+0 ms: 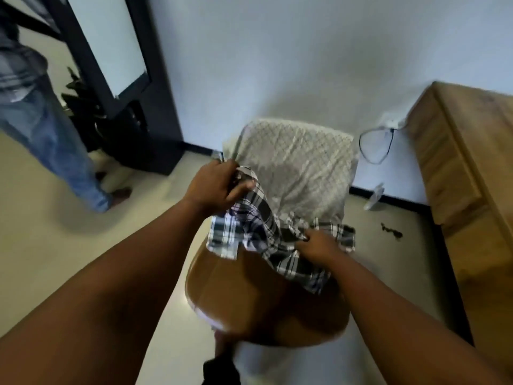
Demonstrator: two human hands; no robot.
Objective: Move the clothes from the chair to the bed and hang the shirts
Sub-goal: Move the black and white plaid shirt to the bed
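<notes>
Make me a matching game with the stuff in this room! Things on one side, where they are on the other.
Things:
1. plaid shirt
2. pale patterned cloth
3. wooden cabinet
4. person in jeans

Places:
A. standing at far left
B. draped over the chair back
C. against the wall at right
D. gripped by both hands

Pairs: 1-D, 2-B, 3-C, 4-A

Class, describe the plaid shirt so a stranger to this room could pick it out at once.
Find the wooden chair against the white wall, its back draped in pale quilted cloth. Across the seat lies the plaid shirt, gripped by both hands. It alone has black-and-white checks.
</notes>
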